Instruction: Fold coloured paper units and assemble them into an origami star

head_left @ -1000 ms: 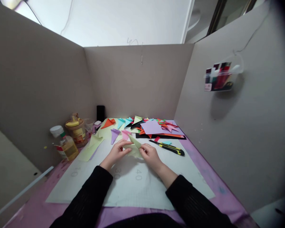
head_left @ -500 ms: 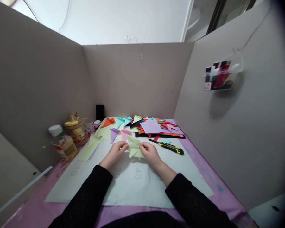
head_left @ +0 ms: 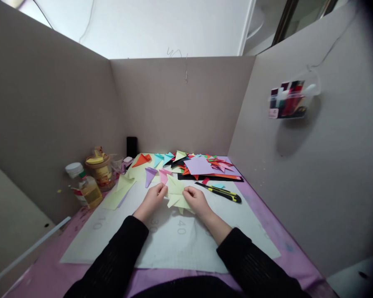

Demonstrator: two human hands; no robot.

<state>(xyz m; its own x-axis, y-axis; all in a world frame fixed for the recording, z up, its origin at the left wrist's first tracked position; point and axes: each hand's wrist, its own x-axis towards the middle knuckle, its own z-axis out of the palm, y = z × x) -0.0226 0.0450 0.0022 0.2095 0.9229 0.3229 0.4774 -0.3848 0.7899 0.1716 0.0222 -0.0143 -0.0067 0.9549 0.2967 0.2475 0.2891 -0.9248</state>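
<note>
A folded pale green paper (head_left: 175,191) with pointed flaps is held up over the white sheet (head_left: 174,248). My left hand (head_left: 153,199) pinches its left edge, fingers closed. On the opposite edge, my right hand (head_left: 197,200) is closed with thumb and fingers together. Just behind the paper lie a pink folded piece (head_left: 164,175) and a purple folded piece (head_left: 150,176). A yellow and black cutter knife (head_left: 220,192) rests to the right of my right hand.
Behind lies a pile of coloured papers topped by a lilac sheet (head_left: 199,165). At the left stand a glue bottle (head_left: 90,192) and a brown tub (head_left: 100,171). Grey panels (head_left: 180,103) enclose the table; a plastic holder (head_left: 289,99) hangs on the right one.
The green paper's flaps are spread wider and it looks flatter and more open between my hands. Both hands keep nearly the same place, and the view has shifted slightly.
</note>
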